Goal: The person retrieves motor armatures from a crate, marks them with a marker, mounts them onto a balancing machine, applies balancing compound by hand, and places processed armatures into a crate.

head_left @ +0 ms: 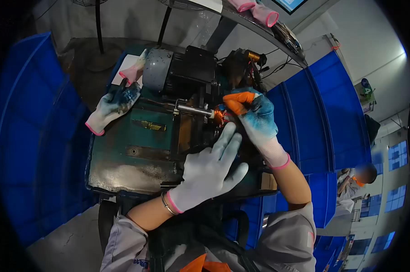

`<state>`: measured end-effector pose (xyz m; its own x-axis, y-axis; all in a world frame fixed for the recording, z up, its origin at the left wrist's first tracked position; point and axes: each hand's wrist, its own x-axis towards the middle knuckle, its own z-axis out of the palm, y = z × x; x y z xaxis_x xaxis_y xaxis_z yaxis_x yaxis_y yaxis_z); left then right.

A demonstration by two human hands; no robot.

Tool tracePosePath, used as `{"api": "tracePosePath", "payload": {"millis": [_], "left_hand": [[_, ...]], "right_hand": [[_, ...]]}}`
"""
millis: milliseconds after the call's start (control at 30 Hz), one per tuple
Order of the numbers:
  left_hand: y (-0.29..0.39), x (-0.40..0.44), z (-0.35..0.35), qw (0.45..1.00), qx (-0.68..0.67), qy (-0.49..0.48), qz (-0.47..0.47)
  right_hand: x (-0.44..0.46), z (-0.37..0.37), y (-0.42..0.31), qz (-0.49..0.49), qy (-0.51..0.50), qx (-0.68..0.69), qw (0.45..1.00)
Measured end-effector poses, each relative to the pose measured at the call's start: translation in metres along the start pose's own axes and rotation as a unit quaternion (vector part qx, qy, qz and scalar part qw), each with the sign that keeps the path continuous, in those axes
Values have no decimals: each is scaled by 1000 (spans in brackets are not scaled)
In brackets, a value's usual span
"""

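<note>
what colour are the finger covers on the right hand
The finger covers are orange, in the head view.

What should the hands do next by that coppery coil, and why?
Perhaps, if nothing's spinning, the left hand should curl its fingers gently to steady the copper coil at the end of the metal shaft. They're stretched out near the coil, while the right hand, in orange finger covers, is right beside it.

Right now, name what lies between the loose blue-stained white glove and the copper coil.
In the head view, from glove to coil: a dark rod, silver metal shaft and white collar.
</note>
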<state>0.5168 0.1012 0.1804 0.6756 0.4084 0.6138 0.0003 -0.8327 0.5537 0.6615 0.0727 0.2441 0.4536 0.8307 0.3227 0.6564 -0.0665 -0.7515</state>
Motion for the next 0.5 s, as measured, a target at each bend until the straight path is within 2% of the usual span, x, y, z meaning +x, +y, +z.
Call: {"api": "tracePosePath", "payload": {"millis": [33, 67, 167, 200, 233, 300, 367, 400, 433, 467, 500], "left_hand": [[-1, -4, 2, 999, 1, 31, 6], [-1, -6, 5, 999, 23, -3, -22], [-5, -6, 4, 996, 77, -40, -16], [-6, -5, 3, 996, 77, -37, -17], [-6, -4, 2, 995, 86, -47, -14], [-5, -5, 0, 993, 94, -64, -10], [-6, -6, 2, 996, 90, -26, -2], [-8, -7, 3, 995, 93, -22, 4], [-9, -8, 4, 997, 79, -23, 4], [-9, -11, 4, 998, 63, -28, 2], [-9, -11, 4, 998, 54, -25, -2]], "right_hand": [[0, 2, 4, -55, -2, -42, 998], [1, 1, 3, -56, 1, -40, 998], [6, -10, -11, -193, -111, -246, 943], [6, -17, -27, -245, -157, -400, 869], [4, -22, -39, -289, -198, -540, 765], [-2, -24, -31, -259, -171, -575, 757], [6, -26, -33, -261, -180, -449, 835], [22, -32, -48, 48, -276, -272, 921], [33, -34, -36, 111, -236, -93, 961], [38, -32, -23, 173, -189, 94, 962], [35, -29, -16, 172, -237, 107, 950]]}}
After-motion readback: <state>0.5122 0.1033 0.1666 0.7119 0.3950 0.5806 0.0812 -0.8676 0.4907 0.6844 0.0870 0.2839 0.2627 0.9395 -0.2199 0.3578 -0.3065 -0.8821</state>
